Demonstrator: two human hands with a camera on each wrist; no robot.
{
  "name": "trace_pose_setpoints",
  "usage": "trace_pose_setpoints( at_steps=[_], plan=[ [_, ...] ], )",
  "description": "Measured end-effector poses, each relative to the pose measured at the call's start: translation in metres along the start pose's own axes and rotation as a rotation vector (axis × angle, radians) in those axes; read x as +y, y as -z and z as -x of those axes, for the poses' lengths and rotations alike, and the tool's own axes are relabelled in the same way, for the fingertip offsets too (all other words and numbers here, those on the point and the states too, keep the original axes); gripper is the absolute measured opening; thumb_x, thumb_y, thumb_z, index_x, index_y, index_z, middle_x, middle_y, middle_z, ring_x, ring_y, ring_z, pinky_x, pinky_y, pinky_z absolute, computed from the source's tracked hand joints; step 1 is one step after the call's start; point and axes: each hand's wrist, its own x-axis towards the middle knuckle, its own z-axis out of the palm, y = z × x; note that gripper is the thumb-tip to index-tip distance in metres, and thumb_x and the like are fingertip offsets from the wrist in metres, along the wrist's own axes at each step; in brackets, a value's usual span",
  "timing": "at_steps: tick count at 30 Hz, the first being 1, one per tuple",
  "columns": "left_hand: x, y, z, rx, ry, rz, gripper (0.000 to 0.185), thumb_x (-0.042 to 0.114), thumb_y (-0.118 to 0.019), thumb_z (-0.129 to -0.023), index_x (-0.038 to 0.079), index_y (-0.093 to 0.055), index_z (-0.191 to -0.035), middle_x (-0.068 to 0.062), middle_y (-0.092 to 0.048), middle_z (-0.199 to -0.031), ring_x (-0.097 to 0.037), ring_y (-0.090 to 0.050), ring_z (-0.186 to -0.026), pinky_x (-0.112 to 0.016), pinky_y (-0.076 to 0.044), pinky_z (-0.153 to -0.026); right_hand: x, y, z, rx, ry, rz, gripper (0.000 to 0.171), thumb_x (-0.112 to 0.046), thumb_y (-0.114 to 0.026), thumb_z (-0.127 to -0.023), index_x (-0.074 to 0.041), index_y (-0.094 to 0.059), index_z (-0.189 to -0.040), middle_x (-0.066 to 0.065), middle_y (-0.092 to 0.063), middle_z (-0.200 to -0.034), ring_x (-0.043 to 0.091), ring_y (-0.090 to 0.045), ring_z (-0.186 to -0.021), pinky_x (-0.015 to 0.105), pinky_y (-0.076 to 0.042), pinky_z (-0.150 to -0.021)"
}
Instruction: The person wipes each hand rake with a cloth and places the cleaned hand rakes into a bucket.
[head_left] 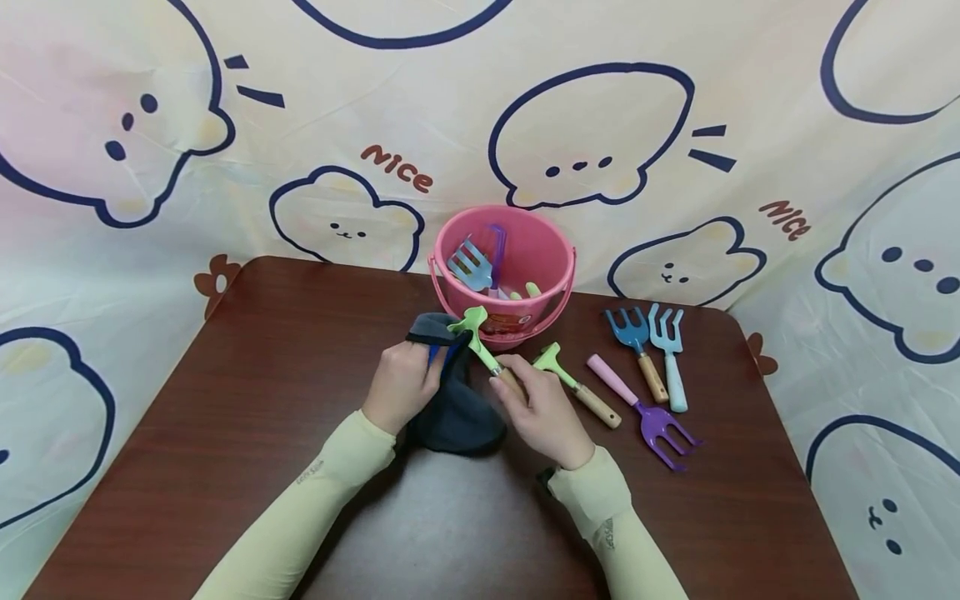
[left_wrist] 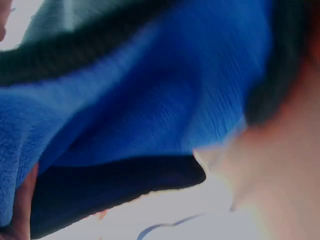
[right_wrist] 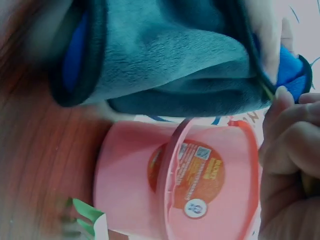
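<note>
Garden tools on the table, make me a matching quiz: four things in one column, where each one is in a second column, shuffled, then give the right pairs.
Things:
1. green rake
2. cloth
3. light blue fork
4. purple fork

Places:
A. inside the pink bucket
B. lying on the table, right of the hands
C. gripped by the left hand
D. handle held in the right hand

Pairs: 1-D, 2-C, 3-A, 4-B

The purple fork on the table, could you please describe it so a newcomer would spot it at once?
Start at the pink bucket and look right along the table. The purple fork lies nearest the front edge, the only one with a pink handle and prongs pointing towards the person.
</note>
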Motion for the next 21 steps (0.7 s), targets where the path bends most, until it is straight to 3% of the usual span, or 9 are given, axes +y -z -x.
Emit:
trace_pose_setpoints(
  at_steps=[3,6,10,13,15,17,21],
  plan=[
    [0.001,-0.002,0.002,0.037,-0.082,-0.122,0.028,0.002,-0.074,-0.09,-0.012,-0.065,-0.112,-0.024,-0.071,-0.085,-0.033,-0.069,-0.063,-0.045,-0.061,-0.062,0.004,0.0,-0.002,0.024,0.015,0.031,0.027,-0.021,-0.062,-0.105,-0.012,-0.064,-0.13,-0.004,-0.054,-0.074,0.01,-0.049,-0.06,0.025,-0.043,-0.056],
    [0.0,-0.004,0.004,0.091,-0.128,-0.149,0.023,0.0,-0.07,-0.091,-0.011,-0.065,-0.111,-0.024,-0.07,-0.083,-0.034,-0.066,-0.06,-0.045,-0.059,-0.058,0.006,0.002,-0.002,0.022,0.028,0.036,0.03,-0.022,-0.062,-0.105,-0.01,-0.064,-0.132,-0.003,-0.054,-0.074,0.01,-0.05,-0.063,0.025,-0.045,-0.059],
    [-0.004,-0.003,0.005,0.282,-0.096,-0.089,0.015,0.001,-0.059,-0.098,-0.01,-0.066,-0.106,-0.027,-0.067,-0.08,-0.041,-0.064,-0.06,-0.051,-0.055,-0.054,0.013,0.012,-0.001,0.018,0.007,0.048,0.032,-0.024,-0.062,-0.105,-0.011,-0.064,-0.134,-0.003,-0.055,-0.075,0.01,-0.051,-0.064,0.025,-0.046,-0.059],
    [-0.007,0.002,0.002,0.386,-0.042,0.002,0.028,0.013,-0.049,-0.108,-0.009,-0.067,-0.106,-0.028,-0.069,-0.084,-0.044,-0.066,-0.065,-0.055,-0.056,-0.058,0.019,0.023,0.0,0.048,-0.02,0.061,0.03,-0.022,-0.065,-0.104,-0.013,-0.066,-0.133,-0.003,-0.058,-0.076,0.011,-0.052,-0.064,0.025,-0.047,-0.058],
    [-0.007,0.005,-0.001,0.347,-0.037,0.049,0.041,0.025,-0.044,-0.112,-0.008,-0.068,-0.106,-0.027,-0.07,-0.087,-0.042,-0.068,-0.069,-0.055,-0.057,-0.062,0.019,0.029,0.001,0.067,-0.017,0.063,0.03,-0.02,-0.067,-0.102,-0.013,-0.067,-0.132,-0.002,-0.06,-0.078,0.013,-0.054,-0.066,0.025,-0.048,-0.059],
    [-0.004,0.007,-0.002,0.221,-0.043,0.091,0.05,0.036,-0.043,-0.112,-0.006,-0.069,-0.112,-0.025,-0.072,-0.098,-0.039,-0.071,-0.079,-0.054,-0.06,-0.07,0.016,0.033,0.002,0.065,0.003,0.078,0.031,-0.02,-0.068,-0.101,-0.014,-0.067,-0.132,-0.002,-0.063,-0.081,0.014,-0.055,-0.068,0.026,-0.049,-0.06],
    [0.003,0.006,-0.003,-0.021,-0.014,0.102,0.042,0.034,-0.064,-0.103,-0.003,-0.067,-0.125,-0.022,-0.073,-0.112,-0.035,-0.073,-0.095,-0.051,-0.062,-0.082,0.007,0.03,0.003,0.024,0.055,0.127,0.033,-0.019,-0.07,-0.1,-0.012,-0.067,-0.132,0.0,-0.069,-0.091,0.012,-0.058,-0.072,0.026,-0.052,-0.064]
  ],
)
